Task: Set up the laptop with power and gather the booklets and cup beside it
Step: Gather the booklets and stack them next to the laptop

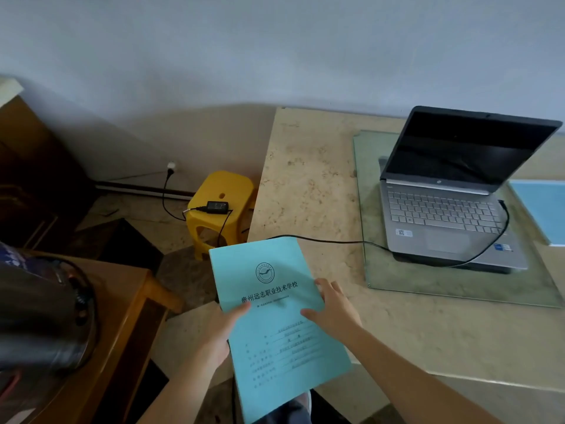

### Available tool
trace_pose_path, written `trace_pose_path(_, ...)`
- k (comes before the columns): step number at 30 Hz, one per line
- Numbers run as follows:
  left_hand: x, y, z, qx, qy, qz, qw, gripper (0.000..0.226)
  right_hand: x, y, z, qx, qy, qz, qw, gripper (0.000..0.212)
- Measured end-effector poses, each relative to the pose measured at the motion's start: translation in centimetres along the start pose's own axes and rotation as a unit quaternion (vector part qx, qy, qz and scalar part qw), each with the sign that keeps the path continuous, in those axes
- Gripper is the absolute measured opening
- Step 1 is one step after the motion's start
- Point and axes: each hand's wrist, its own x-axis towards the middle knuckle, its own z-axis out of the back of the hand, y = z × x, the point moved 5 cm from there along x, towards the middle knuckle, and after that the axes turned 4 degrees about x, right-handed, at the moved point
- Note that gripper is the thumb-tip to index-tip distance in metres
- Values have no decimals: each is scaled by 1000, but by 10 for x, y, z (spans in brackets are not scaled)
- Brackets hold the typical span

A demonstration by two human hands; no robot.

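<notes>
Cannot see the fingers of the left hand (218, 335): tucked beneath the teal booklet (275, 325), with only the thumb showing, pressed on the cover near its left edge and pinching it from that side. Right hand (333, 310) laid on the opposite edge, fingers fairly straight and slightly spread, thumb flat on the cover; hard to tell whether any fingertip hooks over the edge. Small print between the two thumbs too blurred to read. Nearest corner cut off by the bottom of the frame.

Held above the near-left corner of the table (305, 179), cover up, title upright to the wearer. Long axis running near to far, far end leaning left.

Just past the fingertips, a black cable (336, 241) crossing the table to the open, dark-screened laptop (443, 215) on a glass sheet (458, 289), far right of the right fingers. Second booklet (541, 209) beyond it, cropped by the frame. Past the left thumb, a power brick (217, 207) on a yellow stool (220, 185).
</notes>
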Motion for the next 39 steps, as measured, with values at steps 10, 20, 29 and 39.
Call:
trace_pose_path(10, -19, -49, 21, 56, 143, -51, 987, 38, -9, 25, -13, 429, 192, -88, 878, 34)
trace_pose_path(20, -13, -89, -44, 65, 187, -57, 979, 38, -20, 20, 51, 503, 21, -139, 853, 38)
trace_pose_path(29, -13, -75, -157, 169, 289, -23, 942, 24, -72, -51, 109, 544, -101, -140, 821, 31)
trace_pose_path(39, -43, -14, -268, 257, 367, 33, 894, 43, -150, -149, 143, 611, -219, -169, 742, 38)
